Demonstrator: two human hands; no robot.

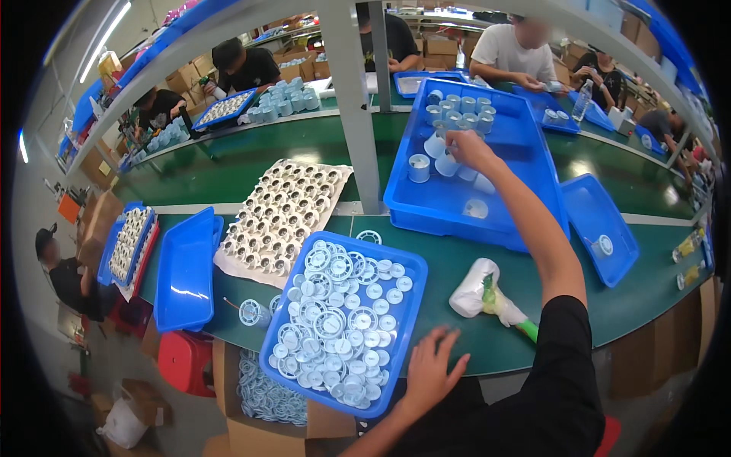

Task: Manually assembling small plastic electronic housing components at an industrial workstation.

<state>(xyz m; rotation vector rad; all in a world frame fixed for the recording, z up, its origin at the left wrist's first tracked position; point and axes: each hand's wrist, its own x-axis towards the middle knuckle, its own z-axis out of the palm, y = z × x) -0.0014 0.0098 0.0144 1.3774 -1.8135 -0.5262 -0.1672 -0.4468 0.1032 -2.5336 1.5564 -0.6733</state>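
My right hand (470,149) reaches far into a large blue bin (525,183), its fingers closed at the rim of a light-blue plastic cup (447,163). Several more such cups (466,107) stand upright at the bin's far end, and a few lie tilted around my fingers. Near the table's front edge, my left hand (435,367) rests with spread fingers and holds nothing. Just left of it, a blue tray (415,278) is heaped with light-blue discs and spoked rings (331,324). A hammer with a white wrapped head (474,289) and green handle lies between my arms.
White finned parts (283,217) sit in rows on a sheet at left, beside stacked blue trays (186,270). A shallow blue tray (601,228) lies right of the bin. A grey post (358,114) rises behind. Co-workers sit across the green bench. Below stands an open carton (324,419).
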